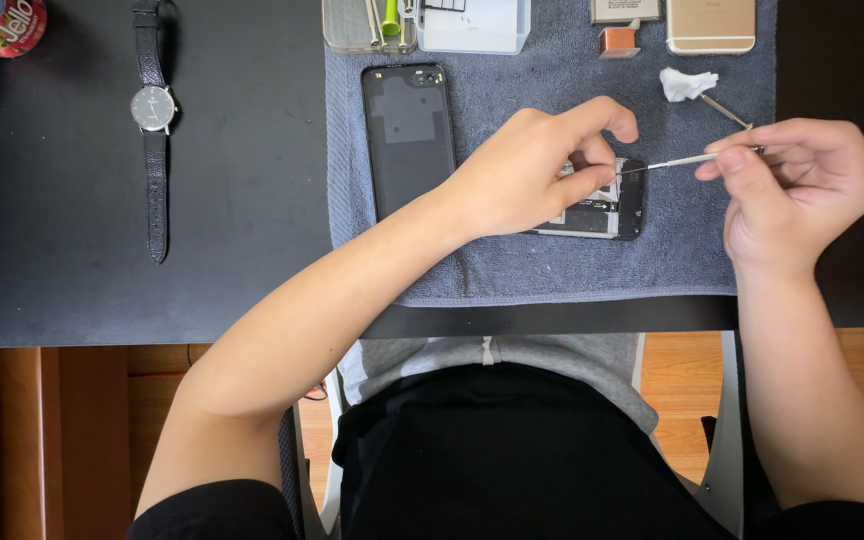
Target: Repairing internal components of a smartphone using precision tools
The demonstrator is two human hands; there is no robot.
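From the head camera, looking straight down, the left hand (537,170) rests curled over an opened phone (602,205) lying on a grey towel (512,265), thumb and fingertips pinched down on its exposed insides — seemingly to pin the body so it cannot slide on the cloth. The right hand (797,180) is closed around a thin metal tool (677,161), held like a pen between thumb and forefinger, its fine tip reaching in to the phone's upper edge just beside the left thumb; the low, near-flat angle suits delicate work on small parts. The towel, soft and nubby, gives a padded, non-slip bed over the smooth black desk (72,290). Beside the left wrist lies a detached black back cover (407,135), flat and glossy, with a camera cutout at its top. Farther up sit a clear plastic parts box (367,30), a white box (474,28), a gold-coloured phone (710,28) face down, a small copper-toned block (617,42) and a crumpled white wad (687,83). Well apart on the bare desk — off the cloth — a wristwatch (155,115) with a dark leather strap lies stretched out straight.
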